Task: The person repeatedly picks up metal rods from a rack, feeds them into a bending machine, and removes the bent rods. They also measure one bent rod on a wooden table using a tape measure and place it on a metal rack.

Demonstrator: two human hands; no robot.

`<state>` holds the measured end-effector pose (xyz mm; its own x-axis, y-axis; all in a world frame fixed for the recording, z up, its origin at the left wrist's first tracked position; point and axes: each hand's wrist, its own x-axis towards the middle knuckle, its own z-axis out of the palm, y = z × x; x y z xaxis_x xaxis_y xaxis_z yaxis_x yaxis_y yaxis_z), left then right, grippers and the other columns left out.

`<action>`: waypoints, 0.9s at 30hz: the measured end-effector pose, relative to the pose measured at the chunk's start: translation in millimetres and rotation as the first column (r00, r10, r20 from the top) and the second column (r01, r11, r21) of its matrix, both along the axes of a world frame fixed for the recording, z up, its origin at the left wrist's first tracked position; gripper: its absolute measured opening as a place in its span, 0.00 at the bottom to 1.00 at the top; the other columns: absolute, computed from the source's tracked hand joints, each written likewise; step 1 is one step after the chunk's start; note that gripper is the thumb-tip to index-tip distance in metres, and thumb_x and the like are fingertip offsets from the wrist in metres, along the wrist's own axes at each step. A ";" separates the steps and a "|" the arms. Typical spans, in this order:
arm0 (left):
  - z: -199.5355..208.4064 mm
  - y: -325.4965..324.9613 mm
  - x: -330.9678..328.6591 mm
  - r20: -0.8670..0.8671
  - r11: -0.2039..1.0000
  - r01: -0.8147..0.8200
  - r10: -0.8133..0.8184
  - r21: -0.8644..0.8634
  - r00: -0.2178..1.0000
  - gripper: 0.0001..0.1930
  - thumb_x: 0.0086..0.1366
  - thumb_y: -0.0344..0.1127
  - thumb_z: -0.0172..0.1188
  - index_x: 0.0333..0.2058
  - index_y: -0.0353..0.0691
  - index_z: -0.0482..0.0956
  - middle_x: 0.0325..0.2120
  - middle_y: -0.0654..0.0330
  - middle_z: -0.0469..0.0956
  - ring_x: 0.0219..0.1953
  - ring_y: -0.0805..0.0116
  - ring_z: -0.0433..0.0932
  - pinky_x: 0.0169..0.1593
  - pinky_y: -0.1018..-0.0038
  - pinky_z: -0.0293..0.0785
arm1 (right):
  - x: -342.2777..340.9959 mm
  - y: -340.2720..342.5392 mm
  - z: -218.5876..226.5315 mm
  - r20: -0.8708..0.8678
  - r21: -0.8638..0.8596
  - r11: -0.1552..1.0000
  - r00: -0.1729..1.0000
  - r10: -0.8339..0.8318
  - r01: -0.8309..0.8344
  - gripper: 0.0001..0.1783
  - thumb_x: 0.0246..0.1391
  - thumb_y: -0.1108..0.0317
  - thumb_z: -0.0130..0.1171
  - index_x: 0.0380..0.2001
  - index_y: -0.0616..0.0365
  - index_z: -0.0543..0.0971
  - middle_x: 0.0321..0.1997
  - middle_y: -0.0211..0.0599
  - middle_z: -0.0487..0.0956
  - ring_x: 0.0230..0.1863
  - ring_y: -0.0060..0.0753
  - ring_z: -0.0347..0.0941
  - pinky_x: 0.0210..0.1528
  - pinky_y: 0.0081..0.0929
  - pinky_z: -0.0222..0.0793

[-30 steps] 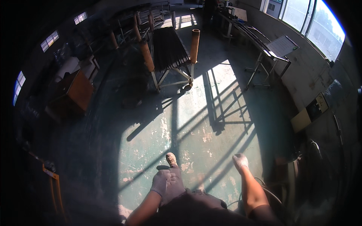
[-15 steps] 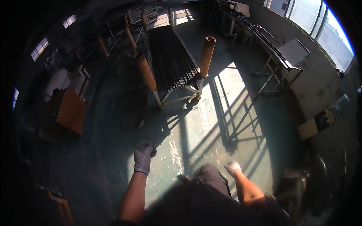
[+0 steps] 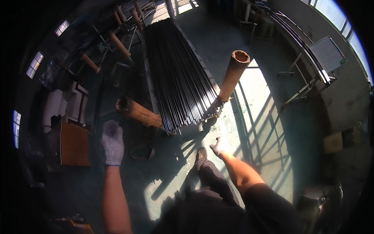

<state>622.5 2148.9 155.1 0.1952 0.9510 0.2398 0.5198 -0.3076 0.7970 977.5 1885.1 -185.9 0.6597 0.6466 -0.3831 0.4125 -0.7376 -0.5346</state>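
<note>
My left hand (image 3: 113, 145), in a pale knitted glove with a blue cuff edge, is raised at the left. Its fingers are curled in, and I see nothing held in them. Lower and right of centre is my right hand (image 3: 219, 147), also gloved, with thumb and fingers apart and nothing in it. Ahead lies a long bed of thin dark metal rods (image 3: 183, 82) on a low frame, their near ends shining in the sun. Rusty brown tubes stand at its near corners: the left tube (image 3: 138, 112) is nearer my left hand, and the right tube (image 3: 233, 76) leans outward. Neither hand touches them.
A brown box (image 3: 74, 144) stands at the left beside white wrapped pieces (image 3: 54, 107). To the right, a long narrow rack (image 3: 298, 50) carries bars and a white notepad (image 3: 327, 54). My shoe (image 3: 201, 155) is on the sunlit green floor (image 3: 269, 156).
The rod bed and tubes are closer. My left hand has moved left and up; my right hand has moved forward and left, its fingers now apart. A foot has come forward.
</note>
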 end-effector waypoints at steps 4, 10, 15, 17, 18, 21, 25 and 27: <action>-2.4 133.6 52.5 -0.213 0.989 -0.117 0.097 -0.086 0.972 0.24 0.81 0.39 0.66 0.69 0.34 0.79 0.64 0.41 0.85 0.66 0.47 0.85 0.69 0.57 0.79 | 57.6 155.5 -3.8 -0.040 0.033 0.999 0.999 0.036 -0.035 0.50 0.57 0.48 0.81 0.75 0.64 0.73 0.72 0.64 0.81 0.74 0.68 0.78 0.76 0.53 0.74; -35.7 190.8 152.8 -0.372 0.983 -0.177 0.143 -0.059 0.917 0.15 0.78 0.40 0.67 0.50 0.31 0.85 0.45 0.44 0.87 0.49 0.43 0.86 0.56 0.53 0.81 | 102.6 300.9 -71.4 0.262 -0.019 0.999 0.964 -0.043 0.049 0.74 0.48 0.40 0.87 0.83 0.77 0.57 0.80 0.68 0.70 0.80 0.68 0.66 0.83 0.50 0.62; -49.8 200.5 187.8 -0.461 0.991 -0.069 0.115 0.116 0.880 0.10 0.76 0.33 0.67 0.43 0.30 0.84 0.36 0.49 0.83 0.40 0.53 0.82 0.48 0.56 0.78 | 89.0 359.0 -89.4 0.382 -0.281 0.926 0.915 -0.132 0.251 0.79 0.37 0.26 0.88 0.80 0.68 0.63 0.67 0.45 0.75 0.70 0.50 0.72 0.73 0.48 0.70; -50.5 208.4 189.8 -0.421 0.988 -0.139 0.154 0.067 0.894 0.09 0.76 0.32 0.66 0.42 0.30 0.84 0.36 0.50 0.83 0.39 0.54 0.81 0.48 0.57 0.78 | 79.5 369.1 -84.2 0.391 -0.352 0.904 0.916 -0.092 0.241 0.64 0.42 0.32 0.88 0.70 0.64 0.72 0.62 0.46 0.80 0.66 0.50 0.78 0.68 0.49 0.77; -50.7 211.6 190.0 -0.429 0.987 -0.155 0.159 0.045 0.889 0.08 0.77 0.31 0.65 0.42 0.30 0.83 0.36 0.48 0.82 0.38 0.53 0.80 0.49 0.58 0.78 | 75.7 371.9 -80.7 0.332 -0.347 0.910 0.937 -0.108 0.228 0.57 0.44 0.34 0.88 0.65 0.62 0.76 0.59 0.47 0.82 0.63 0.50 0.81 0.64 0.49 0.81; -52.0 216.0 188.8 -0.354 0.968 -0.248 0.218 -0.041 0.910 0.09 0.78 0.32 0.64 0.42 0.29 0.84 0.37 0.46 0.82 0.39 0.53 0.80 0.51 0.59 0.78 | 74.2 372.0 -71.6 0.195 -0.396 0.899 0.974 -0.118 0.188 0.32 0.57 0.46 0.83 0.54 0.55 0.82 0.52 0.47 0.86 0.55 0.49 0.88 0.55 0.48 0.89; -52.4 218.7 181.6 -0.460 0.979 -0.201 0.192 0.030 0.867 0.10 0.79 0.32 0.63 0.42 0.29 0.83 0.38 0.46 0.81 0.40 0.55 0.81 0.52 0.60 0.79 | 96.5 365.4 -66.5 -0.050 -0.311 0.947 0.994 -0.097 0.077 0.24 0.57 0.49 0.79 0.46 0.56 0.87 0.48 0.53 0.91 0.53 0.57 0.91 0.57 0.50 0.88; -54.4 222.5 177.1 -0.431 0.974 -0.226 0.205 0.002 0.879 0.10 0.79 0.32 0.63 0.42 0.29 0.83 0.37 0.46 0.81 0.40 0.54 0.81 0.52 0.60 0.79 | 113.8 360.2 -66.1 -0.137 -0.235 0.971 0.987 -0.080 0.046 0.21 0.56 0.50 0.77 0.42 0.57 0.90 0.45 0.55 0.92 0.52 0.59 0.91 0.58 0.50 0.87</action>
<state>799.6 2371.4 100.8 0.0572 0.9893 0.1344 0.8613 -0.1169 0.4945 1091.4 2245.3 -251.9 0.6232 0.4882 -0.6109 0.2920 -0.8700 -0.3974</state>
